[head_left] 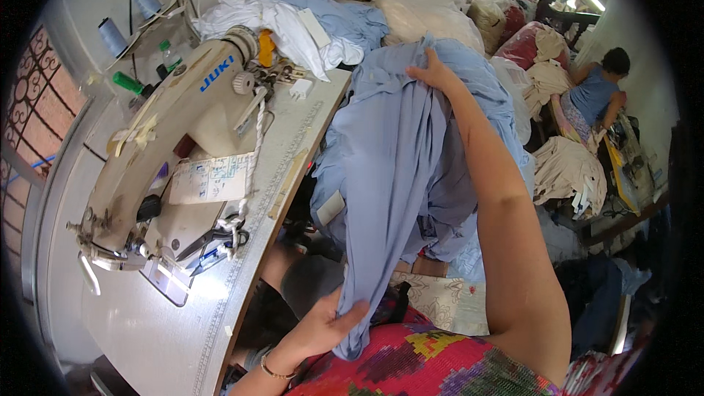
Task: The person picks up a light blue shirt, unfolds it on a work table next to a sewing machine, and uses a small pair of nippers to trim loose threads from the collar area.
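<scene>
Blue cloth [389, 154] is pinched by the left hand [326, 325] and right hand [435, 72]; the desk [139, 330] is occupied by a sewing machine [172, 99] and paper [211, 180].

Garment workshop, beige metal sewing machine [158, 121] on pale grey table [147, 330], light-blue thread cones [113, 37] by its left edge, heaped white cloth [253, 23] at its far edge, bulging translucent plastic sacks [425, 7] beyond

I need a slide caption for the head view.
Light-blue fabric extends between the left hand, held close, and the outstretched right hand, beside a flatbed sewing machine.
</scene>
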The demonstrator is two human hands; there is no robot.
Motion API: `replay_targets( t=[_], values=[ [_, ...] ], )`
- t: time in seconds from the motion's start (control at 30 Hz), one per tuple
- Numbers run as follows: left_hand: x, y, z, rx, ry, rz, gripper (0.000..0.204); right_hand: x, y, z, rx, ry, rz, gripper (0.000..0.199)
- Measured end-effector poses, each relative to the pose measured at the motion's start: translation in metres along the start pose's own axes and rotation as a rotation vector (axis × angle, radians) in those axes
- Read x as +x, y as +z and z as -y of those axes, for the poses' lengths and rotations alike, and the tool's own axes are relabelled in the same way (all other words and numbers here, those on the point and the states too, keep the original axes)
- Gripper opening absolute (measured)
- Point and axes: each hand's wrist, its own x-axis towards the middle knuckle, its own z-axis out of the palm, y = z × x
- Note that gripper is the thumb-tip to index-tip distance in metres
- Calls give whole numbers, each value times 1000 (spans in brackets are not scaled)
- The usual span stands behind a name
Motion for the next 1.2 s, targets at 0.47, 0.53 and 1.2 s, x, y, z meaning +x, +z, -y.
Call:
replay_targets(
  t=[0.47, 0.53, 1.2],
  values=[
    [-311, -36, 159, -334, 204, -1528, 53, -180, -89, 99, 1250, -617, -395, 29],
    [-348, -38, 187, -502, 238, -1701, 52, -225, -98, 124, 1115, -770, -314, 29],
    [-580, -124, 65, 169, 720, -1896, 43, -385, -62, 342, 740, -1737, 706, 40]
  ],
)
